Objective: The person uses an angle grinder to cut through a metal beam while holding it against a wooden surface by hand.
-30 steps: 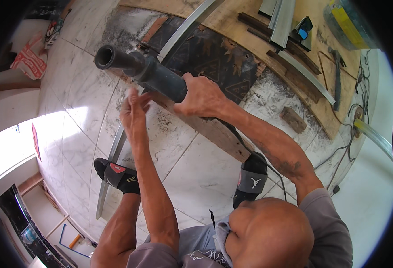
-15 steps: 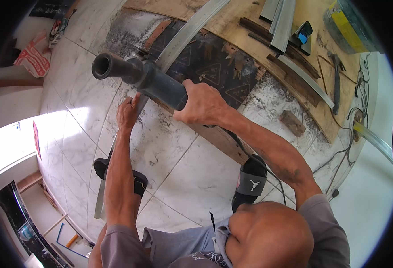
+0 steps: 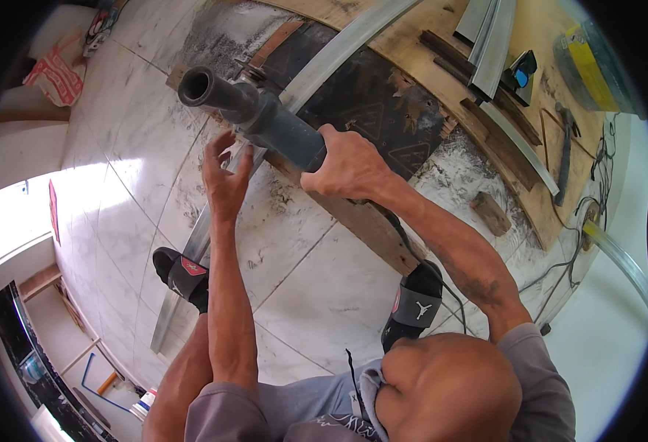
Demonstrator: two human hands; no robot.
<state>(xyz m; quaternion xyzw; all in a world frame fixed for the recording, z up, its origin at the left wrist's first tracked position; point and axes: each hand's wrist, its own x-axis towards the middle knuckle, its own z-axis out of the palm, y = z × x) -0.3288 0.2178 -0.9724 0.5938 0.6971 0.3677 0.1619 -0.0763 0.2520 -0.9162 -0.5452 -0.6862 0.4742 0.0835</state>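
Observation:
My right hand (image 3: 349,166) is wrapped round the body of a dark, corded angle grinder (image 3: 283,132). Its hollow-ended side handle (image 3: 213,90) sticks up to the left. Under the tool passes a long silvery metal channel (image 3: 338,55), running from the far edge down to my left foot. My left hand (image 3: 226,173) is just left of the tool and above the channel, thumb and fingers apart, holding nothing. A wooden plank (image 3: 372,228) lies below the grinder. The grinder's disc is mostly hidden behind its body.
Cut metal channels (image 3: 493,51) and wood strips (image 3: 501,144) lie on a plywood sheet (image 3: 537,210) at the right, near a hammer (image 3: 565,151) and a bucket (image 3: 596,70). A wood block (image 3: 490,214) sits on dusty tiles. Cords (image 3: 578,258) trail right.
My left hand has lifted off the channel, and its fingers have spread. My left foot now shows beside the channel, with the forearm further right. The grinder stays in my right hand.

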